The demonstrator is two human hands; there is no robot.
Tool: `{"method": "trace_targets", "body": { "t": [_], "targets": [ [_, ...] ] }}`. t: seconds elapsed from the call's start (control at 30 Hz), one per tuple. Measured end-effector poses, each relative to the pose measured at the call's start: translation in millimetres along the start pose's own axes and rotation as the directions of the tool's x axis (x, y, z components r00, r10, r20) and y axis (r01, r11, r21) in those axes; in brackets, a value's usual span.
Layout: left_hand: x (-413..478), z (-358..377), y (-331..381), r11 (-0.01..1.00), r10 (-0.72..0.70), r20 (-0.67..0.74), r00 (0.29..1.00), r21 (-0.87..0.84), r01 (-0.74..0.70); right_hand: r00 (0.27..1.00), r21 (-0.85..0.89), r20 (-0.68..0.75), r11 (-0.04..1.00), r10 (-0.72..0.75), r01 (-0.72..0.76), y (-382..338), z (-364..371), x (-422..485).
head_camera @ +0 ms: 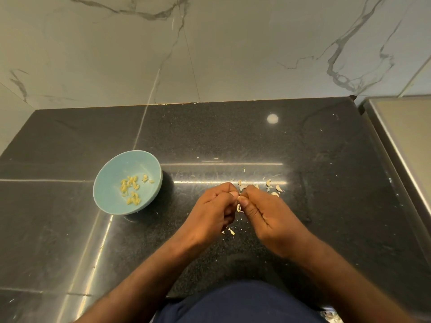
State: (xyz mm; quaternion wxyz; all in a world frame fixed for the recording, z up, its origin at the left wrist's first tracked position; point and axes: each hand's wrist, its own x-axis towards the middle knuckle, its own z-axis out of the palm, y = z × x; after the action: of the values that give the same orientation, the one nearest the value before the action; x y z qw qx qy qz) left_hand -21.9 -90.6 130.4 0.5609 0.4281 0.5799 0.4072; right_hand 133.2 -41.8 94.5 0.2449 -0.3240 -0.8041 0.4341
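While both grips meet over the middle of the table [303, 148], a small pale clove [238, 198] sits pinched between them, held just above the dark surface and somewhat nearer the front edge than the back edge. The left grip [214, 206] has its fingers curled in and its thumb pressed to the clove from the left. The right grip [268, 215] is curled the same way, with thumb and forefinger closed on the clove from the right. The two thumbs almost touch. A strip of skin [238, 208] hangs from the clove, down between the knuckles. How much of the clove is bare I cannot tell; the fingers hide most of it.

Loose peels [270, 184] lie on the table just behind the right grip, toward the back edge, and another scrap [231, 231] lies under the wrists, nearer the front edge. A blue bowl [149, 199] stands upright well apart from the grips, toward the left edge, with a scatter of yellowish peeled cloves [130, 187] on its floor. A marble wall [233, 54] rises along the back edge. A metal ledge [408, 127] adjoins the right edge. Dark blue cloth [245, 301] shows at the front edge.
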Motion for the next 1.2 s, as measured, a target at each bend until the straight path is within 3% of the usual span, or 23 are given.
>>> {"method": "trace_targets", "body": {
  "t": [0.1, 0.27, 0.43, 0.53, 0.67, 0.83, 1.03, 1.2],
  "targets": [
    [-2, 4, 3, 0.995, -0.087, -0.022, 0.996, -0.057, 0.085, 0.995, -0.167, -0.052, 0.983, -0.083, 0.073, 7, -1, 2],
    [0, 6, 1, 1.0, 0.002, -0.092, 0.996, -0.007, -0.003, 0.974, 0.049, -0.223, 0.997, -0.044, 0.057, 3, 2, 5],
    [1, 6, -4, 0.993, 0.096, -0.138, 0.986, 0.082, -0.085, 0.944, 0.134, -0.328, 0.991, 0.021, 0.025, -3, 4, 1],
    [0, 5, -9, 0.99, 0.12, -0.143, 0.982, 0.09, -0.108, 0.934, 0.292, -0.299, 0.951, 0.196, -0.106, -5, 1, -1],
    [0, 4, -13, 0.975, 0.188, -0.126, 0.974, 0.144, -0.169, 0.922, 0.545, -0.169, 0.812, 0.348, -0.207, -10, -2, 2],
    [-1, 4, -14, 0.951, 0.244, -0.14, 0.96, 0.229, -0.209, 0.924, 0.602, -0.161, 0.777, 0.345, -0.185, -13, 0, 4],
    [0, 4, -12, 0.98, 0.176, -0.23, 0.957, 0.137, -0.148, 0.92, 0.663, -0.155, 0.728, 0.359, -0.172, -16, -4, 3],
    [-3, 0, -18, 0.92, 0.331, -0.259, 0.907, 0.304, -0.249, 0.912, 0.61, -0.169, 0.766, 0.373, -0.2, -16, -7, 2]
  ]
}}
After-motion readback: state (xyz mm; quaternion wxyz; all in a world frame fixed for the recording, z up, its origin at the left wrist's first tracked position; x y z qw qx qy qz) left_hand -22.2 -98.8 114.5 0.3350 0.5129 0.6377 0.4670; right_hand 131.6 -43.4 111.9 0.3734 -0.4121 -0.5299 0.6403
